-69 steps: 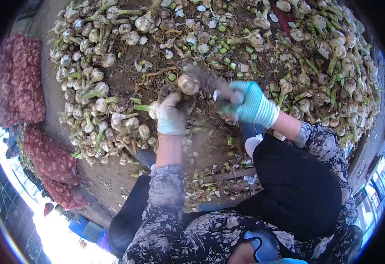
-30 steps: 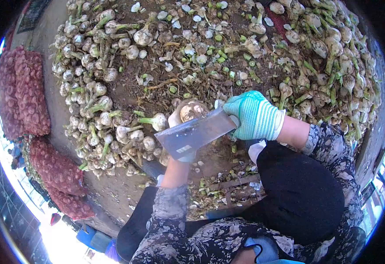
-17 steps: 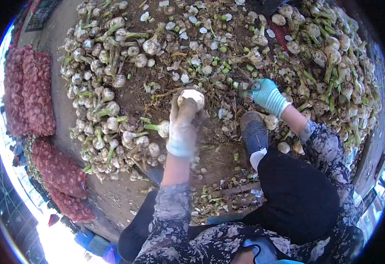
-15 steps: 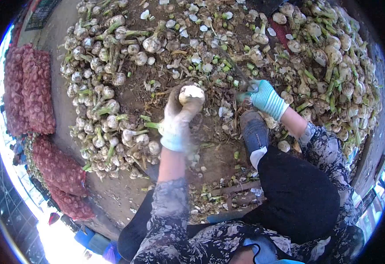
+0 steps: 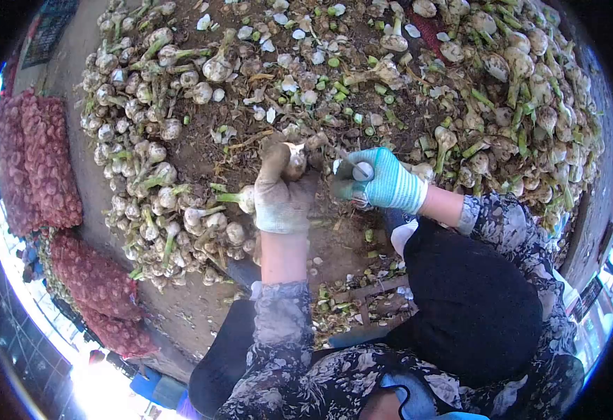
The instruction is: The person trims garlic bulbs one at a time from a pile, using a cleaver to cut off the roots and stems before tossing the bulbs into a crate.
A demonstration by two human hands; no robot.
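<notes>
A garlic bulb [image 5: 296, 162] with a pale top is gripped in the fingers of my left hand [image 5: 282, 196], which wears a dirt-stained white glove. Just to its right, my right hand [image 5: 383, 182], in a striped teal and white glove, is closed on a knife [image 5: 347, 159]. The thin blade points up and left, its tip end close by the bulb. Beside my left wrist lies another garlic bulb [image 5: 247, 199] with a green stem. Trimmed stem pieces and peeled skins cover the soil beyond both hands.
Garlic with stems lies heaped at the left [image 5: 159, 175] and in a larger pile at the right [image 5: 530, 91]. Red mesh sacks [image 5: 40, 161] full of bulbs stand along the far left. My bent knee [image 5: 474, 301] is under my right arm.
My right hand has moved left with the knife, from beside the shoe to close by the bulb. My left hand still holds the bulb, now turned. The whole view has shifted slightly.
</notes>
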